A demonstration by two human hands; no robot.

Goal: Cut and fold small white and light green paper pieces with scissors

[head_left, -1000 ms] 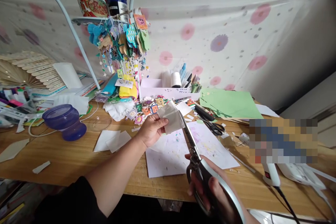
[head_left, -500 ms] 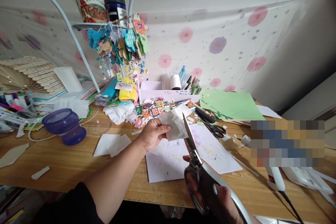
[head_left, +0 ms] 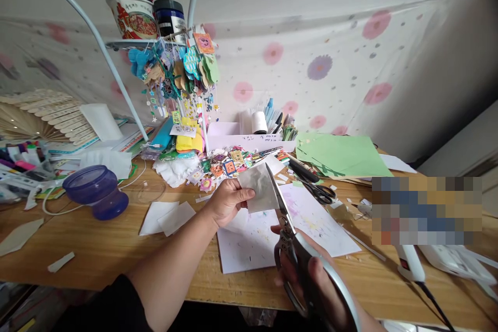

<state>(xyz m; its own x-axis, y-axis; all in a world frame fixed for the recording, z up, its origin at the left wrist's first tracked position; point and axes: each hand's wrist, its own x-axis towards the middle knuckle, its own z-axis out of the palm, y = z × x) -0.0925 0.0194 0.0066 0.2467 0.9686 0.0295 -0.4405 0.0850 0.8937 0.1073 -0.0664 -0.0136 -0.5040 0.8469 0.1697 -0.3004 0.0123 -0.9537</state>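
Note:
My left hand (head_left: 226, 200) pinches a small folded piece of pale paper (head_left: 260, 186) above the wooden desk (head_left: 97, 241). My right hand (head_left: 316, 285) is wrapped round the handles of large grey scissors (head_left: 299, 249). Their blades point up and away, lying along the right edge of the paper piece. Below both hands lie white sheets (head_left: 311, 218) speckled with colour.
A purple bowl (head_left: 95, 191) stands at left, near white paper scraps (head_left: 166, 215). A stand hung with coloured paper cut-outs (head_left: 182, 70) rises at the back. Green card (head_left: 339, 155), black scissors (head_left: 313, 181) and a glue gun (head_left: 407, 264) lie to the right. Small stickers (head_left: 223, 162) litter the middle.
The scissors' blades have closed up against the paper's right edge, and my left hand has lowered the paper slightly toward me.

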